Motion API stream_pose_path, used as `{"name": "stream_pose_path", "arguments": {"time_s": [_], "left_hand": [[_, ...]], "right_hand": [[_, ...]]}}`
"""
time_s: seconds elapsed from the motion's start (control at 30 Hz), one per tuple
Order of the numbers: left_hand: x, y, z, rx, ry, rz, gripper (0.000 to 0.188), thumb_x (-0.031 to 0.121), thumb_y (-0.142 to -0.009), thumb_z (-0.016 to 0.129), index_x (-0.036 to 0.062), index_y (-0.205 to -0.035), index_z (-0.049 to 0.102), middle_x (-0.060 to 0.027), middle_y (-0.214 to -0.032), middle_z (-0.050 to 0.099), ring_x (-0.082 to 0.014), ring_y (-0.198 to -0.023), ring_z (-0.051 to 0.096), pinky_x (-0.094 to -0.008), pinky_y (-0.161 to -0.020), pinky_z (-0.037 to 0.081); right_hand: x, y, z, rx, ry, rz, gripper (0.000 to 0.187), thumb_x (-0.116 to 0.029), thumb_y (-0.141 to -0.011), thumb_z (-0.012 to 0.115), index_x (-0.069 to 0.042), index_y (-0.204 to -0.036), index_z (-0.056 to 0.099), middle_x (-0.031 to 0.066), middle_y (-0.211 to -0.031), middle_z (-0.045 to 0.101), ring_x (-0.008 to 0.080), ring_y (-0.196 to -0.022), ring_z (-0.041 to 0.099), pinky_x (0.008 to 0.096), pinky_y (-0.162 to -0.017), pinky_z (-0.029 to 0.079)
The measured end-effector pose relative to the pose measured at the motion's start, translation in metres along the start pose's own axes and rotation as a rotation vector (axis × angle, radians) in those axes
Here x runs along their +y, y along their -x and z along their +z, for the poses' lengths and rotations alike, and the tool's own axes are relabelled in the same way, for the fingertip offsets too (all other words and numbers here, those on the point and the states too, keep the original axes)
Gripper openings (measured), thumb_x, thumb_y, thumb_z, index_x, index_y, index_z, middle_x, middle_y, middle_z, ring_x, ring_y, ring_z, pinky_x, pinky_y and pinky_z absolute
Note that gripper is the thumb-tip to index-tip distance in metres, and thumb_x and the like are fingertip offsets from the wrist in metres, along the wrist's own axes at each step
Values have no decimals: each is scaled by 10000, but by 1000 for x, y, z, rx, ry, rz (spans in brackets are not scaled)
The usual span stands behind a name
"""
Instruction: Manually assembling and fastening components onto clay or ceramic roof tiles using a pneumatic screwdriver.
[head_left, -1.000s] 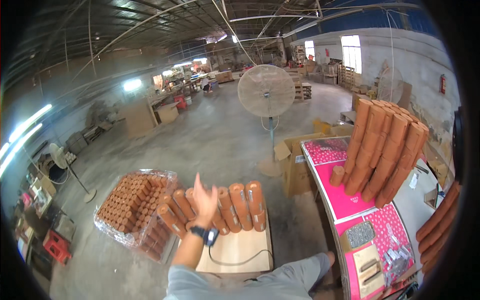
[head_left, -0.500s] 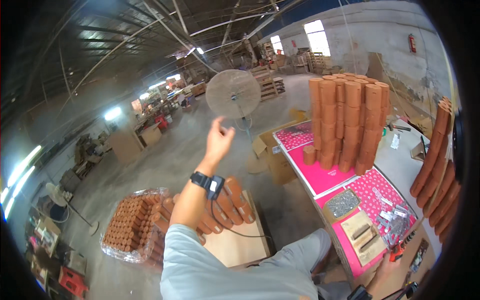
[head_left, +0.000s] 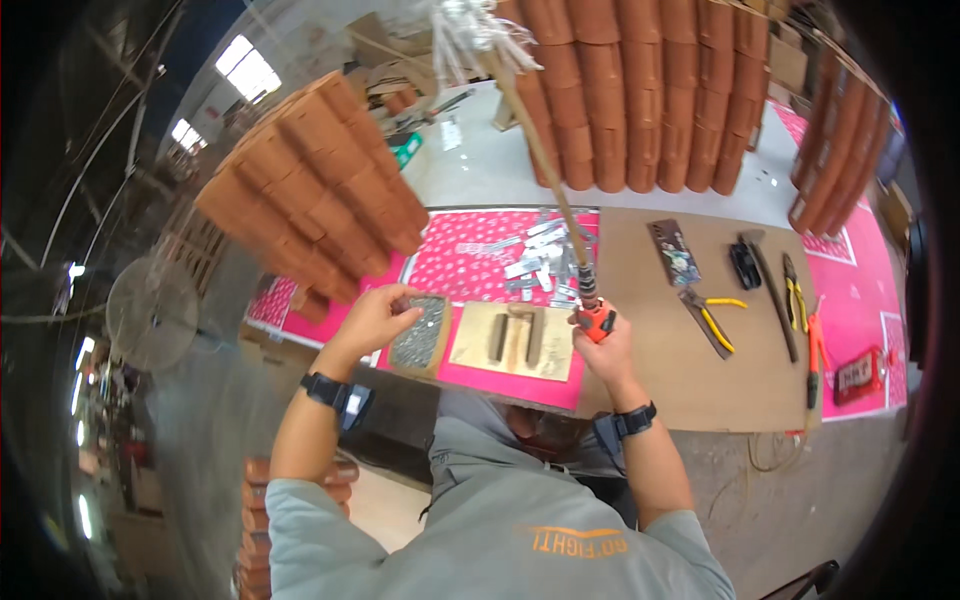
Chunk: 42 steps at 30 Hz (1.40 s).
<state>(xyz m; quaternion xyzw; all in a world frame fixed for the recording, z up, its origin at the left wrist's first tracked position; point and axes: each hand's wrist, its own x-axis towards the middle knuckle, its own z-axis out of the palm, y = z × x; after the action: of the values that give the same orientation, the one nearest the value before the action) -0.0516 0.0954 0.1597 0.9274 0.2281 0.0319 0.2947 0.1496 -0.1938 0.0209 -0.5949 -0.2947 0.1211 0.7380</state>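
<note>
My right hand [head_left: 607, 350] is closed around a red-and-black power screwdriver [head_left: 597, 318], just right of a pale wooden jig board [head_left: 468, 345]. A tan cord or hose rises from the top of the screwdriver. Two dark bars stand on the jig board with a slot between them; its bed holds no cylinder. My left hand [head_left: 375, 322] is at the left edge of a shallow tray of small metal screws [head_left: 420, 335], thumb and fingers apart. Loose flat metal plates [head_left: 540, 255] lie scattered behind the board on the pink patterned sheet.
Stacked brown cylinders [head_left: 315, 185] stand on the left, with a taller wall of them [head_left: 640, 100] at the back. Pliers [head_left: 712, 318], a hammer [head_left: 775, 290] and a red box [head_left: 862, 375] lie on the brown cardboard at right. White strands [head_left: 480, 40] hang overhead.
My view has swung from the room onto the table. My left hand has come down from the air to the screw tray. My right hand still holds the red tool.
</note>
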Motion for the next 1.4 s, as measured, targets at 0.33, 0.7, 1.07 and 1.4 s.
{"name": "stream_pose_path", "arguments": {"time_s": [0.33,0.7,1.07,1.4], "left_hand": [[-34,-80,41,125,-224,48,405,242,-820,697,65,-1181,648,-168,-943,680,-309,-866,662,-412,-783,524],[-199,0,-6,1124,-179,-222,651,129,-743,748,34,-1319,460,-179,-1159,555,-366,-1094,524,-450,-969,431],[-342,6,-41,969,217,-447,1011,305,-660,877,-63,-1412,310,-259,-1359,480,-358,-1286,471,-428,-1077,391],[-349,5,-66,830,120,-444,894,254,-562,832,8,-1331,450,-230,-1256,556,-396,-1190,522,-442,-1023,435]], "right_hand": [[11,-2,2,90,146,-19,310,-47,-728,667,-27,-1036,642,31,-873,678,101,-789,625,264,-743,510],[32,6,-10,104,5,-55,376,41,-794,566,-31,-1150,469,97,-970,586,133,-726,570,268,-632,488],[36,13,-21,208,95,21,288,-8,-849,571,-41,-1126,497,113,-988,595,112,-697,552,204,-487,419],[8,9,-12,198,147,190,273,-15,-896,515,-43,-1167,508,92,-1025,556,90,-702,513,177,-473,378]]}}
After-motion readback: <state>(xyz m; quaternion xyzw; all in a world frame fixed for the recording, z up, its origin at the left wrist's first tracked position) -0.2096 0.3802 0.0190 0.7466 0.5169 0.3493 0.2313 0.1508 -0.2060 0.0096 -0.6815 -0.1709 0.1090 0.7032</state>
